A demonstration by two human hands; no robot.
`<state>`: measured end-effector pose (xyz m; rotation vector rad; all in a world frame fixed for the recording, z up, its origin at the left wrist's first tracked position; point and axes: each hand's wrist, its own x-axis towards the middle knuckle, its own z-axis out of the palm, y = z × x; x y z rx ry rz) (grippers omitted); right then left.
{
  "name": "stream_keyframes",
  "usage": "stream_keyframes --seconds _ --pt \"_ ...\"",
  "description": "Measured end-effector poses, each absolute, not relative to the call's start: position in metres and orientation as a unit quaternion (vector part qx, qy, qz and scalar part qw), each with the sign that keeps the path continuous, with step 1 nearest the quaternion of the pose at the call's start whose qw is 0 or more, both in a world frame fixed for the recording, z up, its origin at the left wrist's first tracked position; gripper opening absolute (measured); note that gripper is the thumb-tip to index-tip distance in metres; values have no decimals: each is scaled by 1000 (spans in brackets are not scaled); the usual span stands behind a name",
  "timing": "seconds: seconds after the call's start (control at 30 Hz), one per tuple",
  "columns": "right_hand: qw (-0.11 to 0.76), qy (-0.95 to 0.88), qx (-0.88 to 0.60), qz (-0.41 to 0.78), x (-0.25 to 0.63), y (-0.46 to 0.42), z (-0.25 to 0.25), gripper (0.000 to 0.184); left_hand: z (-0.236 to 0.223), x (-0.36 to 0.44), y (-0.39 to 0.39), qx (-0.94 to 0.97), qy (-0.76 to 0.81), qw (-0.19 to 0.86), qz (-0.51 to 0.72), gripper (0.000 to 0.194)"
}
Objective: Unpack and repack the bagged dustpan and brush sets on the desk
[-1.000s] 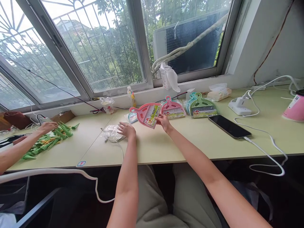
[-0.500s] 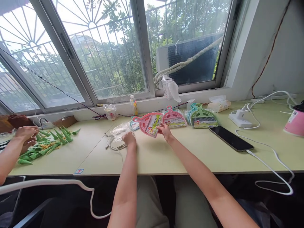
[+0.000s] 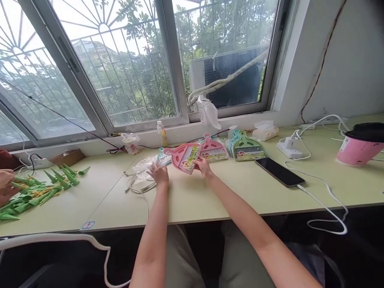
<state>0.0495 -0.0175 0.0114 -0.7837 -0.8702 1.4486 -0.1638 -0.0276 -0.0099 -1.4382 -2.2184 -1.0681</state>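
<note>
My right hand (image 3: 204, 167) grips the lower right edge of a pink dustpan and brush set (image 3: 182, 158), tilted above the table, with a printed card across its white bristles. My left hand (image 3: 159, 175) has its fingers spread beside the clear plastic bags (image 3: 143, 168); whether it touches them I cannot tell. Partly hidden behind the held set is a blue dustpan set (image 3: 163, 160). Another pink dustpan set (image 3: 213, 149) lies just to the right, and a stack of green and teal dustpan sets (image 3: 247, 146) sits farther right.
A coiled cable (image 3: 136, 188) lies by the bags. On the right are a phone (image 3: 279, 172), a charger block (image 3: 289, 149) and a pink cup (image 3: 357, 150). Green cone-shaped pieces (image 3: 39, 196) and a co-worker's hand (image 3: 6, 186) are at left. A bottle (image 3: 162, 134) stands by the window.
My left hand has gone from closed to spread fingers beside the bags. The right hand still holds the pink set. The whole view has shifted a little to the right.
</note>
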Motion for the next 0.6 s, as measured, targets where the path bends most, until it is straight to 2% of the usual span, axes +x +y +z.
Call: stream_keyframes --seconds 0.13,0.33,0.47,0.6 --pt "594 -367 -348 625 50 -15 8 18 -8 -171 -32 -496 -791 128 -335 33" --pt "617 -360 -327 619 54 -17 15 21 4 -149 -39 -590 -710 232 -306 42" --pt "633 -343 -316 617 57 -16 19 18 5 -127 -37 -697 -667 170 -202 42" --pt "632 -340 -333 612 60 -13 19 18 5 -126 -32 -676 -696 119 -212 49"
